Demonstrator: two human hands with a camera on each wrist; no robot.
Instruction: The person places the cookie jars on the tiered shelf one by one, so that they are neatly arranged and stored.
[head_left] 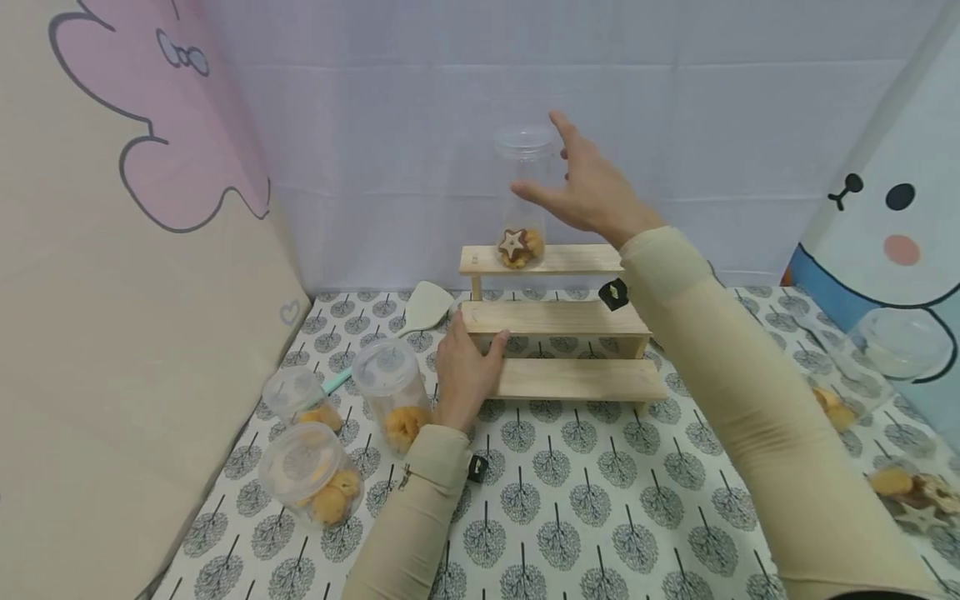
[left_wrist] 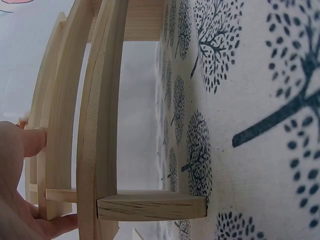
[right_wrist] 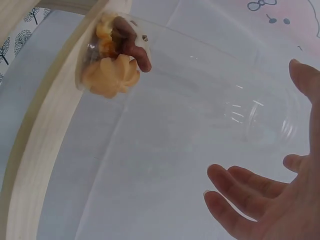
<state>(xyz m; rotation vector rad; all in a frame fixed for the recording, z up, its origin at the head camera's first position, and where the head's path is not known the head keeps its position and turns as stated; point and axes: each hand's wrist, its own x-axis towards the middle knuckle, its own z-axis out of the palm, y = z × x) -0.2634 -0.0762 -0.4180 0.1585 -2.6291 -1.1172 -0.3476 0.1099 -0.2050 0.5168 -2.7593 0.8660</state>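
Observation:
A tall clear jar point(head_left: 524, 192) with a lid stands on the top step of a three-tier wooden shelf point(head_left: 562, 317). Cookies, one star-shaped, lie at its bottom; a piped cookie point(right_wrist: 111, 76) shows up close in the right wrist view. My right hand point(head_left: 592, 187) is beside the jar's upper part, thumb and fingers spread apart. At the shelf's left end, my left hand point(head_left: 467, 367) grips the wood, its thumb point(left_wrist: 34, 142) against a step and its other fingers around the side, partly hidden.
Left of the shelf stand a lidded jar point(head_left: 390, 392) of cookies and two shorter jars point(head_left: 307, 467) point(head_left: 292, 392). A spatula point(head_left: 427, 307) lies behind them. On the far right are a clear container point(head_left: 900, 342), a clear fork point(head_left: 832, 346) and loose cookies point(head_left: 918, 500). Cloth walls surround the table.

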